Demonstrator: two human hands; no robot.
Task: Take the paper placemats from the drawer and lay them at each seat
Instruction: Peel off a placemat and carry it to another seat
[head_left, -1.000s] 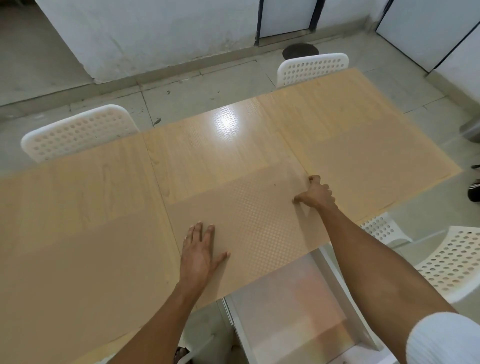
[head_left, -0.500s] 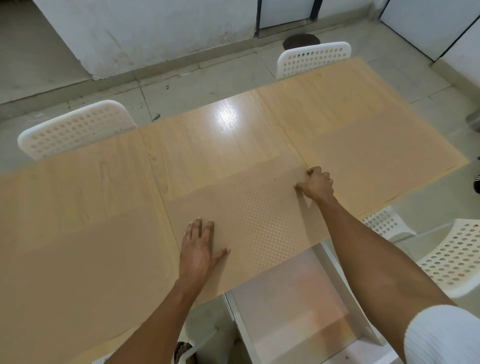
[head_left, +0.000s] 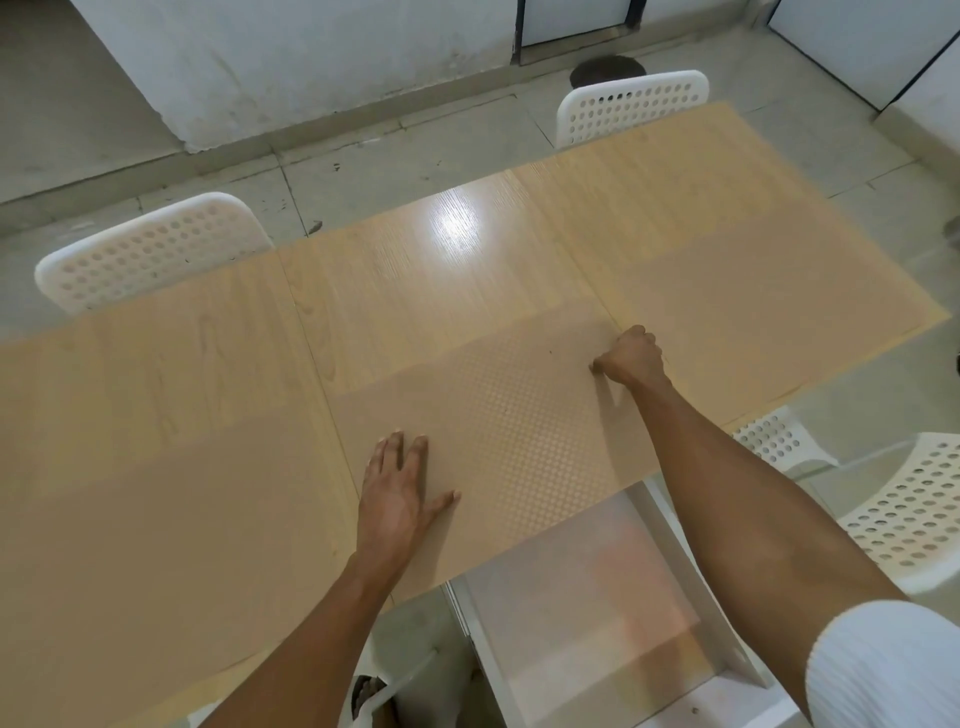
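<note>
a person squares a dotted paper placemat (head_left: 524, 431) on the near edge of a long wood table (head_left: 415, 291), above an open white drawer (head_left: 587, 597). the left hand (head_left: 397, 493) lies flat with fingers spread on the mat's near left part, likely to pin it in place. the right hand (head_left: 631, 356), curled into a loose fist, presses at the far right corner, seemingly to nudge it into line. the hands sit well apart. white chairs (head_left: 150, 254) mark the seats; other mats seem to lie to the left and right, though their edges are faint.
</note>
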